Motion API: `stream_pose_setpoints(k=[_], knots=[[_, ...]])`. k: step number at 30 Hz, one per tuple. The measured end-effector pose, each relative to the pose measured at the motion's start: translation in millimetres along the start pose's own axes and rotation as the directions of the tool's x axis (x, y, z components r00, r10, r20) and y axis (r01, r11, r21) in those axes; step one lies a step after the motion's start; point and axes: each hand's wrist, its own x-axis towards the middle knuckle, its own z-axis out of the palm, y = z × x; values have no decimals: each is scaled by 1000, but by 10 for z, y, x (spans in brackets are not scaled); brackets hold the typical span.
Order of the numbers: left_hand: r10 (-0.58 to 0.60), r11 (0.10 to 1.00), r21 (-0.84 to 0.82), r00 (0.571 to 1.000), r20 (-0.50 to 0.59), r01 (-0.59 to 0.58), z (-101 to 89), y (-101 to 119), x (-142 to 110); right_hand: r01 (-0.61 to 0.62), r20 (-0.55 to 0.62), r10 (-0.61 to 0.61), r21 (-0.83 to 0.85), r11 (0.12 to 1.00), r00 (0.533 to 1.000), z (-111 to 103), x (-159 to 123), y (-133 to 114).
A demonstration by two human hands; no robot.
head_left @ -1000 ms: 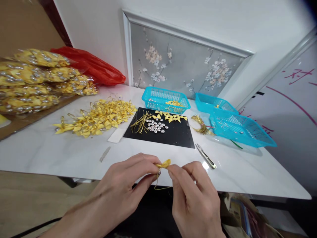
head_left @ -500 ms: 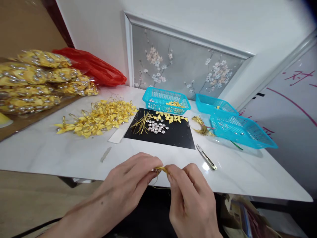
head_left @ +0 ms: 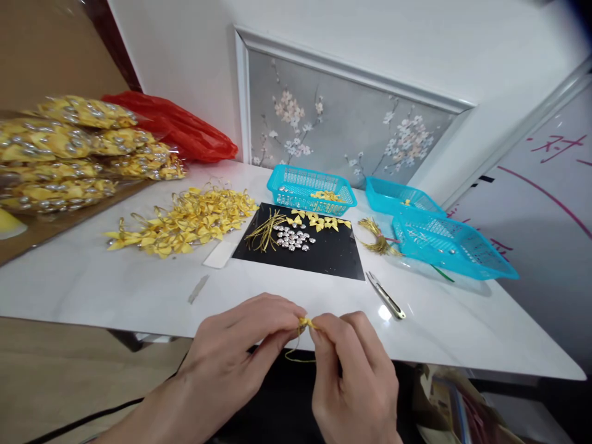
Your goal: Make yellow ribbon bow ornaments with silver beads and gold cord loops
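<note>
Over the last second the yellow bow [head_left: 306,322] has gone from standing up plainly above the fingers to being almost swallowed between them; only a small yellow tip shows now. Both hands have drawn a little nearer to the body, at the near edge of the white table [head_left: 92,277]. The left hand [head_left: 240,351] pinches the bow from one side with thumb and forefinger pressed together, the right hand [head_left: 356,376] pinches it from the other side in the same way, and the two sets of fingertips nearly touch. A loop of gold cord [head_left: 300,356] hangs below the bow, over the table edge. To judge by this, the work on the bow has moved to a tighter, closer grip on its middle.

Beyond the hands, further in on the table, lies a black mat [head_left: 333,256] with silver beads [head_left: 291,237], cut gold strands [head_left: 264,229] and loose bows [head_left: 319,220] on it. Small snips [head_left: 386,295] lie just off the mat's near right corner. Left of the mat is a pile of finished bows [head_left: 185,219], and further left stacked clear bags [head_left: 69,154] of them, with a red plastic bag [head_left: 185,132] behind. Behind and right of the mat stand blue baskets [head_left: 309,188]. Nothing lies between the hands and the mat
</note>
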Motion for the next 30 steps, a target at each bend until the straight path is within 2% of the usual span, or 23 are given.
stream_pose_setpoints(k=[4, 10, 13, 17, 20, 23, 26, 28, 30], knots=[[-23, 1000, 0, 1000, 18, 23, 9, -9, -20, -34, -1, 34, 29, 999, 999, 31, -3, 5], [-36, 998, -54, 993, -116, 30, 44, -57, -106, 13, -24, -10, 130, 991, 1000, 31, -11, 42], [-27, 998, -51, 994, -106, 22, 21, -64, -114, 7, -1, -7, 182, 983, 1000, 19, -14, 45], [-28, 999, -37, 995, -95, 25, -15, -63, -84, -71, 22, 68, 230, 971, 997, -1, -35, 26], [-43, 996, -77, 994, -102, 35, -5, -68, -60, -145, 32, 142, 181, 973, 989, -5, -47, 16], [-62, 985, -167, 995, -72, 49, 25, -76, -43, -129, 3, 129, 103, 986, 992, 12, -30, 16], [-183, 956, -234, 983, 7, 179, 43, -88, -45, -111, -15, 113, 108, 988, 993, 3, 36, 21], [-347, 897, -269, 936, 62, 350, 40, -105, -59, -147, 43, 142, 162, 976, 989, -45, 103, 49], [-471, 811, -325, 872, 132, 487, 26, -127, -80, -221, 164, 184, 248, 943, 969, -112, 178, 118]])
